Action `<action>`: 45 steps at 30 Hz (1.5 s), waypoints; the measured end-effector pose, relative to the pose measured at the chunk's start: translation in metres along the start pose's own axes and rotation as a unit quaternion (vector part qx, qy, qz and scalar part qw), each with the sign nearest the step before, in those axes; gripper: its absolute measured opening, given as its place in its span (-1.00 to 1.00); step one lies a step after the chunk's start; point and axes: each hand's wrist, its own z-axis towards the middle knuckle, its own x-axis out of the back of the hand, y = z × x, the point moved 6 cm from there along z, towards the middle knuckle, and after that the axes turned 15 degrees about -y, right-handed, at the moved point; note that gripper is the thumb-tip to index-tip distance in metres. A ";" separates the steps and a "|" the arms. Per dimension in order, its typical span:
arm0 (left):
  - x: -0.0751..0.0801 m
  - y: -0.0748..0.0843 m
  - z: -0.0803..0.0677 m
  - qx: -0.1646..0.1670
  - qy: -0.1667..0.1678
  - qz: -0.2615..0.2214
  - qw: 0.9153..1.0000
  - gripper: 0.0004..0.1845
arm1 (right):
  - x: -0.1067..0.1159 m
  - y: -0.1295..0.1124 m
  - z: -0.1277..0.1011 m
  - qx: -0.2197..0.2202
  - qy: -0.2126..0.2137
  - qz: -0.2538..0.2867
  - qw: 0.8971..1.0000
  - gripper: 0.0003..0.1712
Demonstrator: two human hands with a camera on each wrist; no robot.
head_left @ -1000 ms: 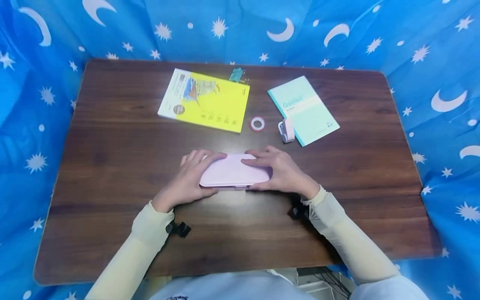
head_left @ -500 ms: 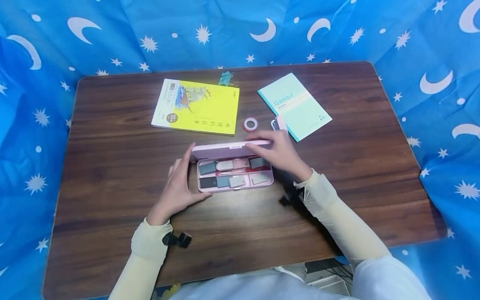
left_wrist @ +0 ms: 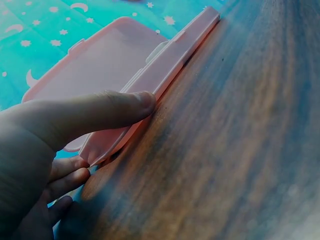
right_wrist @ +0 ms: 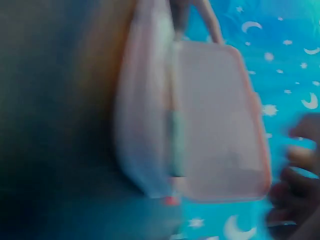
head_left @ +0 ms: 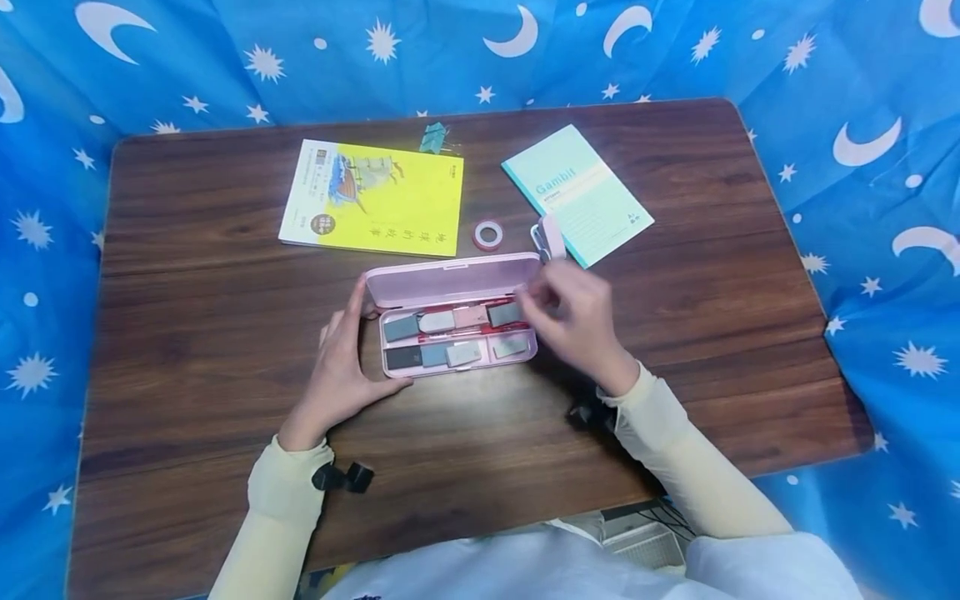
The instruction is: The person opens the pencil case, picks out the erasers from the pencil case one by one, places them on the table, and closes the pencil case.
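A pink pencil case (head_left: 442, 372) lies on the table with its lid (head_left: 450, 283) tipped back. Inside are several small flat blocks (head_left: 471, 317) in grey, white, pink and black, with red pens under the back row. My left hand (head_left: 336, 367) holds the case at its left end; the left wrist view shows the thumb (left_wrist: 135, 106) along the front wall and fingertips (left_wrist: 75, 175) by the corner. Loosely bent and blurred, my right hand (head_left: 576, 321) hovers at the case's right end, hiding its back corner; nothing shows in its fingers.
Behind the case lie a yellow book (head_left: 397, 200), a roll of red-edged tape (head_left: 488, 235), a pink-and-white tape dispenser (head_left: 553, 237) and a mint notebook (head_left: 585, 200). A green clip (head_left: 432, 138) sits at the book's far edge. A blue curtain (head_left: 450, 50) borders the brown table (head_left: 225, 200).
The case was closed between both hands; the right hand lifted the lid back and let it go, then came down to the right end. The left hand stayed on the left end.
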 end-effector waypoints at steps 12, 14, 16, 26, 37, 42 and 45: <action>-0.001 -0.002 0.000 0.013 -0.006 0.005 1.000 0.61 | -0.038 0.028 -0.015 -0.084 -0.268 -0.081 0.956 -0.70; -0.002 -0.002 0.000 0.013 -0.005 0.004 1.000 0.61 | -0.037 0.028 -0.015 -0.081 -0.270 -0.090 0.955 -0.71; -0.002 -0.001 0.000 0.012 -0.005 0.003 1.000 0.61 | -0.033 0.027 -0.015 -0.076 -0.263 -0.091 0.957 -0.73; -0.001 0.001 0.001 0.013 -0.002 0.000 1.000 0.60 | 0.039 0.049 -0.040 -0.120 -0.169 -0.124 0.970 -0.75; -0.006 -0.001 -0.006 0.014 -0.003 0.000 1.000 0.59 | 0.054 0.107 -0.072 -0.210 -0.267 -0.146 0.929 -0.71; -0.006 -0.001 -0.004 0.011 -0.002 0.001 1.000 0.59 | 0.048 0.107 -0.066 -0.197 -0.266 -0.134 0.934 -0.71; -0.005 0.000 -0.002 0.010 -0.001 0.001 1.000 0.58 | 0.047 0.107 -0.064 -0.194 -0.265 -0.134 0.935 -0.72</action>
